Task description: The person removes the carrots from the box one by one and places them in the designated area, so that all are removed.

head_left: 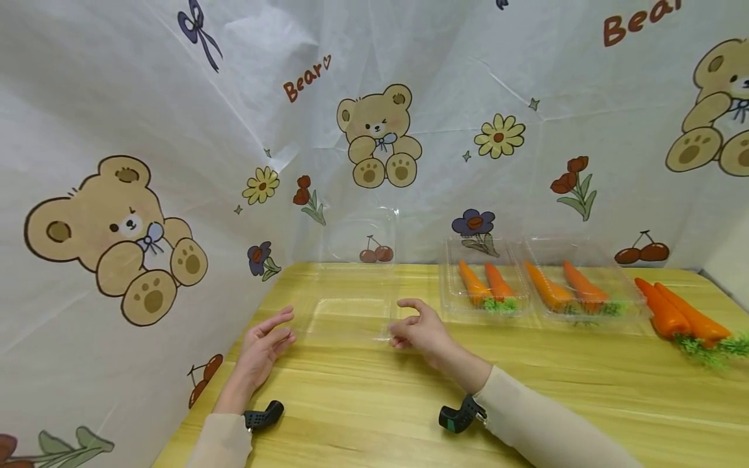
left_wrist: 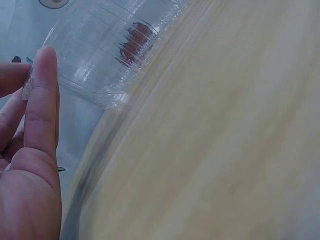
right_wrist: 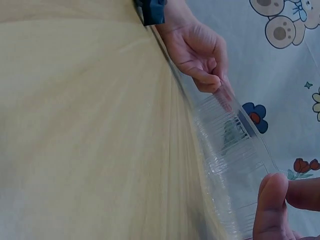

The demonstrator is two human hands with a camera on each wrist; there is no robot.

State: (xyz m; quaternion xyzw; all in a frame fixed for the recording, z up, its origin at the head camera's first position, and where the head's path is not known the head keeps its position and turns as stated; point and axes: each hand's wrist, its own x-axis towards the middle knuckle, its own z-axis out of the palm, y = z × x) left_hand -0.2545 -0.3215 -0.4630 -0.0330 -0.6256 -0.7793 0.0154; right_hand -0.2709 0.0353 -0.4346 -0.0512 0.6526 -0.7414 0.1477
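Note:
A clear plastic clamshell box (head_left: pixel 351 337) sits on the wooden table with its lid (head_left: pixel 351 224) raised at the back. My left hand (head_left: pixel 260 351) is at the box's left side. In the right wrist view, that left hand (right_wrist: pixel 200 55) pinches the far end of the rim. My right hand (head_left: pixel 424 335) holds the near right corner, its thumb and forefinger pinching the rim in the right wrist view. The left wrist view has the fingers (left_wrist: pixel 42 110) of my left hand at the box's clear edge. Nothing shows inside the box.
Two closed clear boxes, one on the left (head_left: pixel 447 302) and one on the right (head_left: pixel 634 302), each contain two orange carrots. Two loose carrots (head_left: pixel 681 315) with green tops lie at the table's right. A bear-printed white sheet (head_left: pixel 433 52) hangs behind and to the left.

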